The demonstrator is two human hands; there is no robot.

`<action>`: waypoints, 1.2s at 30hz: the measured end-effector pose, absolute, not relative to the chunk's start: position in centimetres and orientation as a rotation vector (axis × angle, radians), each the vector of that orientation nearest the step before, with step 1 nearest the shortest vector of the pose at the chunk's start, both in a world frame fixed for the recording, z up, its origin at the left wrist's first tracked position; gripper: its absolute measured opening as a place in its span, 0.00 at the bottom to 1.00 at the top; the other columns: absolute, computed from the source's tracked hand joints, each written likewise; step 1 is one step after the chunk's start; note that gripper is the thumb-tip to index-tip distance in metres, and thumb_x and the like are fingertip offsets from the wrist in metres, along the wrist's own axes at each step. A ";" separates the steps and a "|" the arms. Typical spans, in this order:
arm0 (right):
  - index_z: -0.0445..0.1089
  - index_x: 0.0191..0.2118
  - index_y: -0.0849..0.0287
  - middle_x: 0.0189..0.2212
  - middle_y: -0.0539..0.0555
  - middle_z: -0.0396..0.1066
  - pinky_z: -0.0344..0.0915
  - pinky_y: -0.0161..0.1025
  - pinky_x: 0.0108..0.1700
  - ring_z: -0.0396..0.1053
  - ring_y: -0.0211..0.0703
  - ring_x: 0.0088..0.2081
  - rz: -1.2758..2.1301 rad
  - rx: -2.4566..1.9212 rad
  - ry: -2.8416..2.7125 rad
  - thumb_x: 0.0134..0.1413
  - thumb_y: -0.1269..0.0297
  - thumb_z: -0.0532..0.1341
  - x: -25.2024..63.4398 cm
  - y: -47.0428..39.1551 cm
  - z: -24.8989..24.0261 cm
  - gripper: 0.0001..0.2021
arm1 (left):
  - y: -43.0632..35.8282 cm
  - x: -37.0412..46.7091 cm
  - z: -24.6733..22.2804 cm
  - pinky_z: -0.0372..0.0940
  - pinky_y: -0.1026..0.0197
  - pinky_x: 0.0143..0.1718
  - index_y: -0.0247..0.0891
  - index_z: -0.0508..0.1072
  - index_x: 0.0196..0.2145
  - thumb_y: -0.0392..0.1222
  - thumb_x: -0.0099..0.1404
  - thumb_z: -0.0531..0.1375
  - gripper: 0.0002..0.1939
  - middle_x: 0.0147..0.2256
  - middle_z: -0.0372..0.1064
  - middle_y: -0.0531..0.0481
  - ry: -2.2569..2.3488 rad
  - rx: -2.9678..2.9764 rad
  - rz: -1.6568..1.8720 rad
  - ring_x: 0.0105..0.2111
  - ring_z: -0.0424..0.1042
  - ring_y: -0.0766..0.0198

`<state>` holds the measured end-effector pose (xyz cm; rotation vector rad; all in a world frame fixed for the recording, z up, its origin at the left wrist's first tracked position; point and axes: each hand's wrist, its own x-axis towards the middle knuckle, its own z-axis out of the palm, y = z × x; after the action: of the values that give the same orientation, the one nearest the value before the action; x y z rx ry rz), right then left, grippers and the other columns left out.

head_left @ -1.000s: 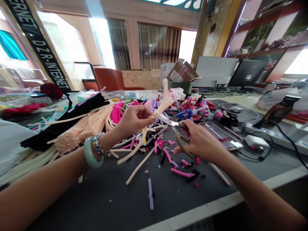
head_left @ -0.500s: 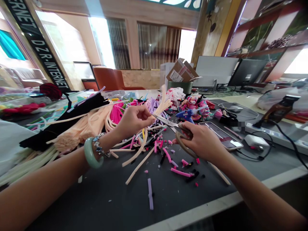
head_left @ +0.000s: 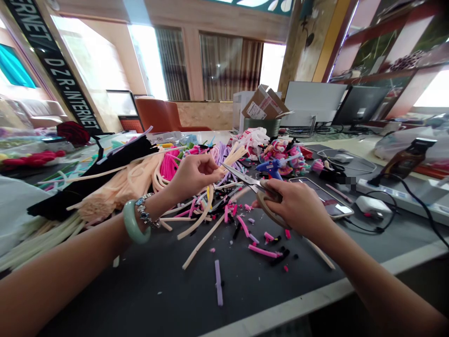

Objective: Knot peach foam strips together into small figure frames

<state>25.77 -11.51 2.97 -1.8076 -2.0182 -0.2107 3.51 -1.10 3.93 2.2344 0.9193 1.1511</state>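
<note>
Works above a dark surface [head_left: 164, 299], with a thick peach bundle [head_left: 122, 187] toward nine o'clock. Curls the right hand [head_left: 294, 201], partly closed at four o'clock, around the tan handles of scissors [head_left: 247, 178]. Presses thumb and fingertips of the left hand [head_left: 196, 173] together, near the centre toward nine o'clock, pinching the base of cream strips [head_left: 236, 157]. Points the parted blades toward ten o'clock, just beside that pinch. Fans those strips between one and two o'clock. Has a small lilac piece [head_left: 218, 276] lying at six o'clock.
</note>
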 end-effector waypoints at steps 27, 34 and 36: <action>0.75 0.33 0.55 0.31 0.51 0.75 0.60 0.36 0.33 0.70 0.42 0.32 0.278 -1.959 -2.258 0.49 0.54 0.58 27.7 -12.3 4.5 0.13 | -1.5 4.0 4.1 0.67 0.64 0.30 0.34 0.74 0.31 0.40 0.56 0.62 0.06 0.27 0.73 0.48 0.833 1.750 1.047 0.26 0.73 0.65; 0.74 0.26 0.60 0.26 0.58 0.73 0.60 0.39 0.31 0.70 0.48 0.30 -0.054 -2.299 -2.055 0.47 0.50 0.59 32.2 -8.0 4.6 0.17 | -2.4 4.5 3.9 0.68 0.62 0.35 0.32 0.70 0.33 0.36 0.58 0.62 0.06 0.29 0.72 0.47 0.679 1.408 0.931 0.34 0.75 0.59; 0.73 0.27 0.63 0.27 0.62 0.73 0.59 0.40 0.31 0.70 0.52 0.32 -0.116 -2.326 -2.026 0.47 0.50 0.58 33.3 -6.4 4.2 0.18 | -2.7 4.5 3.9 0.68 0.60 0.40 0.32 0.70 0.34 0.35 0.58 0.62 0.06 0.30 0.72 0.47 0.589 1.344 0.896 0.36 0.75 0.59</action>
<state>33.26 -6.41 4.23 -2.3262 -2.0260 -0.1161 4.50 -2.74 3.94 1.3440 0.5890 0.8961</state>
